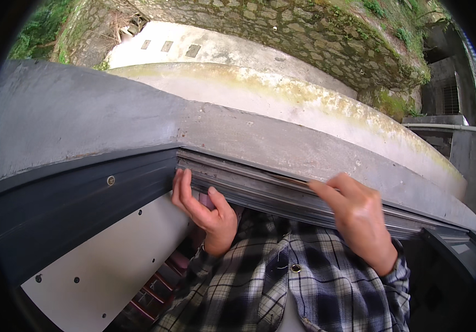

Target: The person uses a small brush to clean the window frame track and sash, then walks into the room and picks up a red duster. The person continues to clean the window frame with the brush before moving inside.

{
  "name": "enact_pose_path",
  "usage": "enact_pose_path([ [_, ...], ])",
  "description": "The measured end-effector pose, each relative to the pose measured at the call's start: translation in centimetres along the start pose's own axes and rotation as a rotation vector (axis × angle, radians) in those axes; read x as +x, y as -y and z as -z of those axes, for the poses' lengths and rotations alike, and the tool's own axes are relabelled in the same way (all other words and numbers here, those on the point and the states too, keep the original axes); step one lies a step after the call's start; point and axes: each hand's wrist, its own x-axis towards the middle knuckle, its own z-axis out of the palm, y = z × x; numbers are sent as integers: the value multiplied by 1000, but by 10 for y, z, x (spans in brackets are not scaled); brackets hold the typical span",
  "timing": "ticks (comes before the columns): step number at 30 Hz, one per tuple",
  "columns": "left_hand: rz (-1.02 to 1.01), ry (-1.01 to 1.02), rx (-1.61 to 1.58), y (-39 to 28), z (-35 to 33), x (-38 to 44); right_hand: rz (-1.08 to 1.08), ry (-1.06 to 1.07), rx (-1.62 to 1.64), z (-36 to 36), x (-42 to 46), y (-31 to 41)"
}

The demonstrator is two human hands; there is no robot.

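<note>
A dark metal sliding-window track (242, 178) with several parallel rails runs across in front of me, its grooves dirty. My right hand (360, 216), slightly blurred, pinches a thin brownish stick (289, 179). The stick lies low along the track's outer groove, pointing left; what it is made of I cannot tell. At the track's left end, by the corner of the frame, my left hand (206, 211) is palm up with its fingers apart. Its fingertips are at the inner edge of the track, and nothing is in it.
Left of the track rises the dark window jamb (84, 191), beside a white panel (113, 257) with dark spots. Outside are a grey concrete sill (271, 133), a stained ledge (242, 85) and a mossy stone wall (296, 37). Red metal bars (155, 286) show at lower left.
</note>
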Motion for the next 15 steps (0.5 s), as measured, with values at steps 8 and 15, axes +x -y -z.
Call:
enact_pose_path([
  [8, 23, 44, -76, -4, 18, -25, 58, -7, 28, -28, 18, 1],
  [15, -14, 95, -68, -5, 22, -20, 166, -187, 20, -38, 54, 21],
])
